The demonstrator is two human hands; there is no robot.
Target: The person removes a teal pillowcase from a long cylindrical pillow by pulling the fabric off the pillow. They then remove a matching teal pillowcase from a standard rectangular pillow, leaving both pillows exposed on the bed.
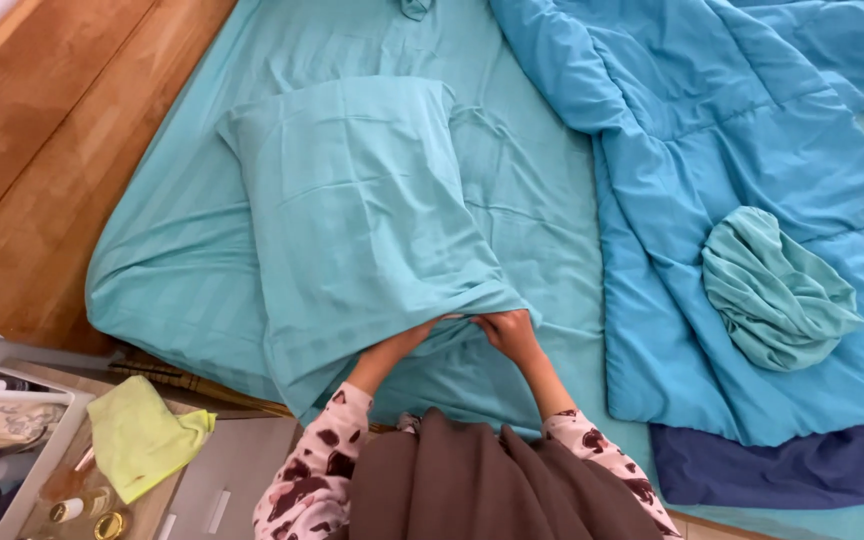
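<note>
A teal pillow in its pillowcase (pixel 352 210) lies on the teal bed sheet (pixel 532 170), its open end toward me. My left hand (pixel 414 335) is tucked under the near edge of the pillowcase, mostly hidden by cloth. My right hand (pixel 508 332) pinches the same edge just beside it. Both wrists come out of pink sleeves with dark blotches. A brown cloth (pixel 472 480) hangs in front of my chest.
A blue quilted duvet (pixel 742 150) covers the right side of the bed, with a bunched green-teal cloth (pixel 777 290) on it. A wooden headboard (pixel 42 150) runs along the left. Lower left stands a bedside table (pixel 217 470) with a yellow-green rag (pixel 142 435) and small bottles (pixel 82 505).
</note>
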